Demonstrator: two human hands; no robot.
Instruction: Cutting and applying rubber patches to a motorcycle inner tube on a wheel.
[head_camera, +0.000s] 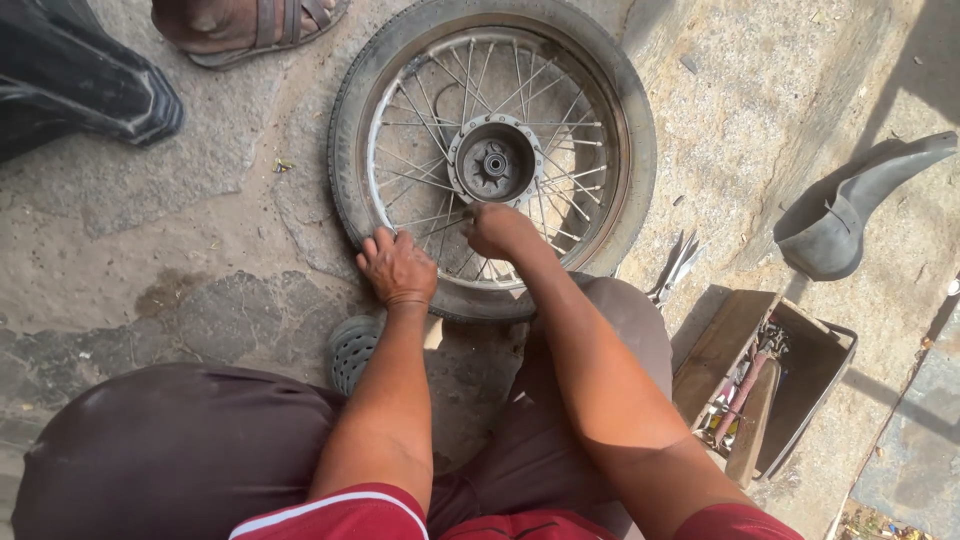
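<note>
Currently flat on concrete ground (760, 110): spoked wheel (492, 158), worn tyre (345, 150) fitted. Left hand (398, 266) spread, pressing on tyre's near edge. Right hand (497, 230) curled shut among spokes (425, 120) below hub (494, 160); contents indiscernible. Open toolbox (800, 345) off right.

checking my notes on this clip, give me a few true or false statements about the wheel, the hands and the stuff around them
1. The spoked wheel lies flat on the ground. True.
2. The left hand rests on the tyre's near edge. True.
3. The right hand grips the hub. False: it is at the spokes just below the hub; what it pinches cannot be made out.
4. The open toolbox sits left of the wheel. False: it is on the right, near the person's right arm.
5. A sandalled foot of another person shows at the top. True.
</note>
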